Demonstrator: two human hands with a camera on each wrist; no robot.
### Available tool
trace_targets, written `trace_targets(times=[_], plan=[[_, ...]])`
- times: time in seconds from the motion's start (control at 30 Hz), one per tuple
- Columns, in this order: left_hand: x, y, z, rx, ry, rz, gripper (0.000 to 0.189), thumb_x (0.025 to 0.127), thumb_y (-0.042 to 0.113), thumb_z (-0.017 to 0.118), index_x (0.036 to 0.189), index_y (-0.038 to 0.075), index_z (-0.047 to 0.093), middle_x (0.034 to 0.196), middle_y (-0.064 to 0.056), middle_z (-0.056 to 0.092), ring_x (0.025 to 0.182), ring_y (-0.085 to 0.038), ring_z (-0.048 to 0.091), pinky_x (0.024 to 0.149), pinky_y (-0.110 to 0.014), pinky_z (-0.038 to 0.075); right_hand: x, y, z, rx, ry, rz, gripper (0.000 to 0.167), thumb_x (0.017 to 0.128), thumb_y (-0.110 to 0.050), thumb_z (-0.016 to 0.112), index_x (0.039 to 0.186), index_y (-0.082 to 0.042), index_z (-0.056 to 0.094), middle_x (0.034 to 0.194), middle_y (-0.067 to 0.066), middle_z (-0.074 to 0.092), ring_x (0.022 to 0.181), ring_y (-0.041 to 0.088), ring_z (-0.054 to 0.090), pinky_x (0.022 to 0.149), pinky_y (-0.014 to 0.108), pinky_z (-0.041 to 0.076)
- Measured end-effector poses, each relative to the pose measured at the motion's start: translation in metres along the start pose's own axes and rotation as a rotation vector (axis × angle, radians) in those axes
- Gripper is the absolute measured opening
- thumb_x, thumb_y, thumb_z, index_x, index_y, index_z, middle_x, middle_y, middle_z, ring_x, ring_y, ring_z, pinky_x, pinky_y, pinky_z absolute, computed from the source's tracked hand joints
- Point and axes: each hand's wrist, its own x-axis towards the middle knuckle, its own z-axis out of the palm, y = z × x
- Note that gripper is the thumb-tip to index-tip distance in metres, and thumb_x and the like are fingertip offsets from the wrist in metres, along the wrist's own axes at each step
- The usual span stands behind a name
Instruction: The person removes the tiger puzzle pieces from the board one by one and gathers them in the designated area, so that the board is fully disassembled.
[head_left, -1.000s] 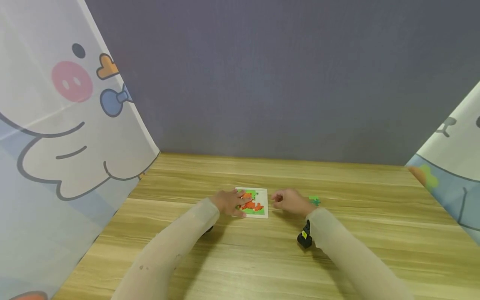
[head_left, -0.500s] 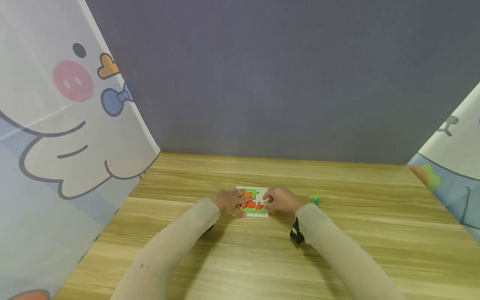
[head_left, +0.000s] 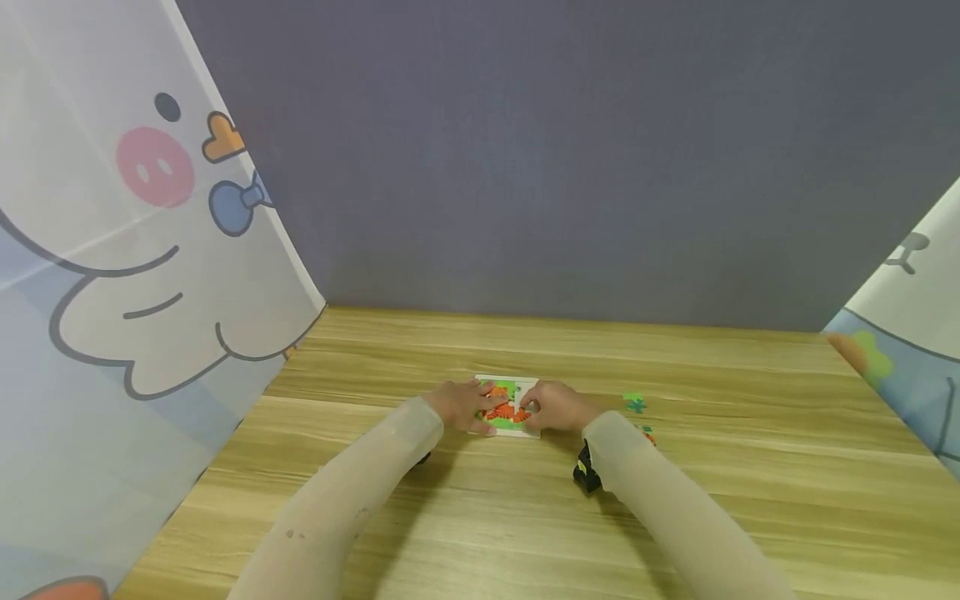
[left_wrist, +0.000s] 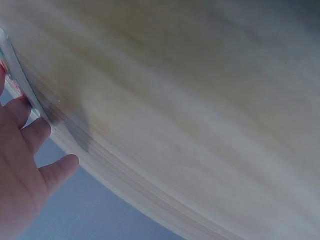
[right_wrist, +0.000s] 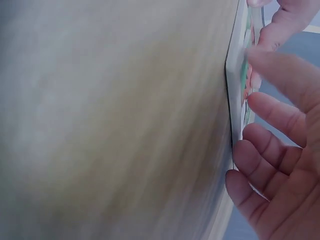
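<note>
A small jigsaw puzzle in a white frame lies on the table, showing an orange and green picture with a bare white patch at its upper right. My left hand rests on its left side with the fingers spread. At the right side my right hand has bent fingers, with thumb and index finger at an orange puzzle piece. In the right wrist view the thumb and index fingertip meet the puzzle's surface, and the other fingers curl beside the frame's edge. The fingers partly hide that piece.
Beyond my right wrist lies a green puzzle piece, and an orange and green piece shows beside the sleeve. A black wrist camera hangs below the right wrist. A grey panel stands behind the wooden table.
My right hand has moved left, from beside the puzzle onto its right side. The orange and green piece by the right sleeve has come into view. The left hand stays put.
</note>
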Motion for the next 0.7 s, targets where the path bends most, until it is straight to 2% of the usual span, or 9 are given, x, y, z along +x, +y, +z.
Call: trace_targets(times=[0.17,0.3,0.57,0.7], plan=[[0.0005,-0.0002,0.0009,-0.020,-0.006,0.002,0.071,0.096,0.064,0.047,0.158,0.039,0.023,0.166,0.006,0.014,0.151,-0.020,0.020,0.102,-0.039,0.048,-0.0001,-0.0002,0.0019,0.048,-0.015,0.017,0.044,0.084,-0.018,0.080,0.119,0.007,0.068,0.078,0.001,0.055,0.065,0.011,0.043,0.061,0.025,0.041],[0.0007,-0.0010,0.0009,-0.015,-0.007,-0.005,0.071,0.096,0.064,0.048,0.158,0.039,0.023,0.166,0.007,0.014,0.151,-0.019,0.019,0.100,-0.037,0.049,0.0001,-0.0007,0.0027,0.098,-0.033,0.060,0.048,0.084,-0.017,0.080,0.122,0.007,0.066,0.082,0.002,0.054,0.065,0.012,0.045,0.060,0.025,0.042],[0.0009,-0.0007,-0.0006,-0.026,-0.019,-0.006,0.072,0.096,0.064,0.047,0.158,0.040,0.022,0.167,0.007,0.012,0.152,-0.019,0.018,0.093,-0.034,0.052,0.0005,0.0011,0.0046,0.123,-0.020,0.065,0.040,0.083,-0.011,0.080,0.118,0.004,0.067,0.083,0.002,0.056,0.067,0.013,0.047,0.063,0.027,0.043],[0.0011,-0.0021,0.0003,-0.048,-0.006,0.004,0.071,0.096,0.062,0.049,0.158,0.039,0.024,0.167,0.006,0.013,0.152,-0.021,0.019,0.096,-0.037,0.051,0.0011,0.0009,0.0048,0.156,-0.005,0.048,0.039,0.083,-0.007,0.079,0.119,0.003,0.066,0.084,0.001,0.058,0.070,0.013,0.048,0.066,0.029,0.044]])
